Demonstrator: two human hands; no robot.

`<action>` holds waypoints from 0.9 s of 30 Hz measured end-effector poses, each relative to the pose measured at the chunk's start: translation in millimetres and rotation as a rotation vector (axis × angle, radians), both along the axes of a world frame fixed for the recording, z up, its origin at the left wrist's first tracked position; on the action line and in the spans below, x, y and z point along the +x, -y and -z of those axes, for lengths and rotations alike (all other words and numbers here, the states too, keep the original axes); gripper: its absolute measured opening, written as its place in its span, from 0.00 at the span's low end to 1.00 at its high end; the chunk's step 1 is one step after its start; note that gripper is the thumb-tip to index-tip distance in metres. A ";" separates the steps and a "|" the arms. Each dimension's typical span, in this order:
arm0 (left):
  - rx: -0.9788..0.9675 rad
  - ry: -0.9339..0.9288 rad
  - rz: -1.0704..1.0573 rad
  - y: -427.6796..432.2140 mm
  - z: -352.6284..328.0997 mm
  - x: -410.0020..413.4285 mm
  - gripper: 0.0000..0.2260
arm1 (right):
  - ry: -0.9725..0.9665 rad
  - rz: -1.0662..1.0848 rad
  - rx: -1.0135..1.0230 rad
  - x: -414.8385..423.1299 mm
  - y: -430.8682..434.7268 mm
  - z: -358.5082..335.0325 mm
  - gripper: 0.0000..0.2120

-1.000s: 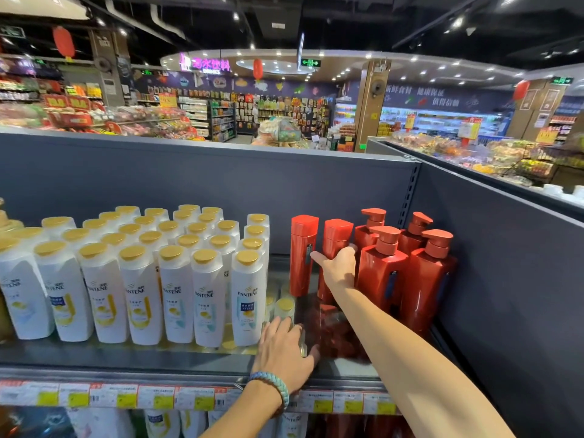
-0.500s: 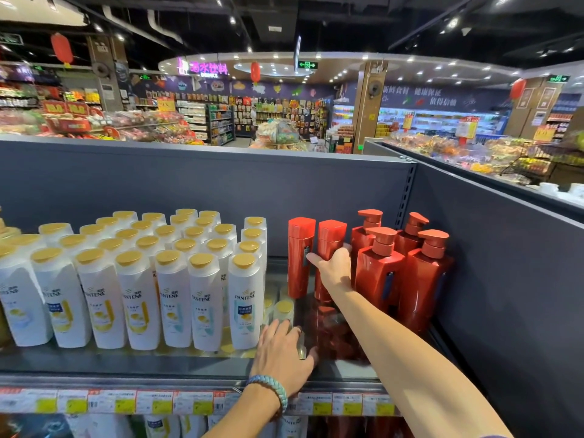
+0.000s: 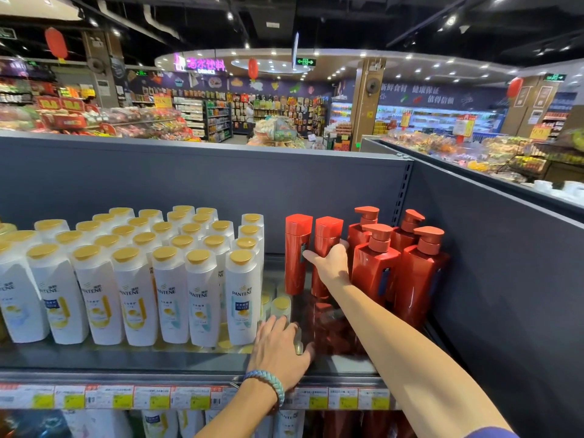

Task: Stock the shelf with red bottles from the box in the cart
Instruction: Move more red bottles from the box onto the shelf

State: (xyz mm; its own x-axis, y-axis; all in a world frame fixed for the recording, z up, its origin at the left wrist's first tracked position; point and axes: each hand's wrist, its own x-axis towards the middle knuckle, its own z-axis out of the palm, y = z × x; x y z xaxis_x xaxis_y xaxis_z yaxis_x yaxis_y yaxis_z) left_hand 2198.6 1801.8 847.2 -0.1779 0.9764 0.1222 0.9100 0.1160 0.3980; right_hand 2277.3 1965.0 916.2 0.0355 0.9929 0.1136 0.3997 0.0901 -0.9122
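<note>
Gripping the red bottle [image 3: 327,235] round its mid-body here: right hand [image 3: 330,267] with fingers [image 3: 341,246] curling round the far side and thumb crossing the front, so clamping it properly. Standing on the shelf [image 3: 126,358], just left of the pump bottles [image 3: 376,267], close enough to be maybe brushing them, though not managing to tell for sure.

Guessing at rigid glossy plastic, probably full and so carrying a bit of weight, and looking kinda slippery. Also being tall and narrow, so likely tipping easily if bumped. Reckoning on the middle of the body, below the cap seam, as the spot to be holding, not the cap itself.

Pointing cap-up, with the long axis running pretty much vertical. Not seeing which way the label is facing, what with the hand covering it.

Moving outward: matching flat-cap bottle [image 3: 297,248] standing a bit further left of the pump bottles, upright too. Whole block of white bottles [image 3: 170,295] sitting well left of the pump bottles. Left hand [image 3: 278,352] lying on the shelf in front and left of the pump bottles, loosely spread and gripping nothing as far as showing.
</note>
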 end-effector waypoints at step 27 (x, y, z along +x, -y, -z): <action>0.079 0.061 0.023 3.8 1.9 -3.3 0.25 | 0.177 0.045 -0.003 -5.4 55.0 -22.5 0.39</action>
State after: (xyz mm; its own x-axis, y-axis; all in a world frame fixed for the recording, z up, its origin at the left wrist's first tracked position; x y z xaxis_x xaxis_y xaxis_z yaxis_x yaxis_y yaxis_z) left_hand 2195.4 1798.0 845.3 -0.1654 0.9681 0.1881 0.8859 0.0620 0.4597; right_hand 2271.9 1910.0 938.6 0.0593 0.9911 0.1195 0.5575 0.0664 -0.8275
